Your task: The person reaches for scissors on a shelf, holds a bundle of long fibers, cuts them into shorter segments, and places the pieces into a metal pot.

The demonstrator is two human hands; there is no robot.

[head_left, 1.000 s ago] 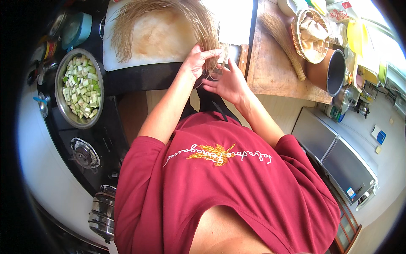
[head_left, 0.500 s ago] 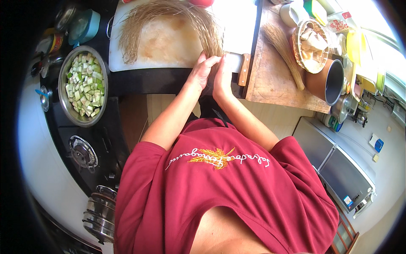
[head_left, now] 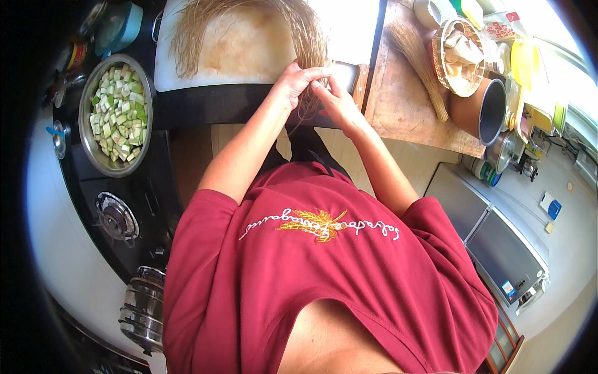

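Note:
A bundle of long, thin brown strands [head_left: 308, 37] arches across a stained white cutting board [head_left: 249, 53]. They look like dry noodles, though I cannot be sure. My left hand [head_left: 294, 86] is closed around the bundle's near right end, and loose strand tips hang below it over the counter's front edge. Against it, my right hand [head_left: 339, 105] has its fingers bent in and pinched at the same end, its fingertips partly hidden. Just right of my right hand lies a knife with a wooden handle [head_left: 360, 86].
To the left, a steel bowl [head_left: 83, 118] holds diced green-white vegetable, with a gas burner [head_left: 117, 215] nearer me. On the wooden table to the right lie a straw brush [head_left: 418, 68], a woven basket [head_left: 441, 59] of pale pieces and a brown pot [head_left: 467, 115].
My right hand has turned and drawn slightly right, its fingers now bent at the bundle instead of pressed flat along it. More loose ends show below the hands. The view has shifted slightly.

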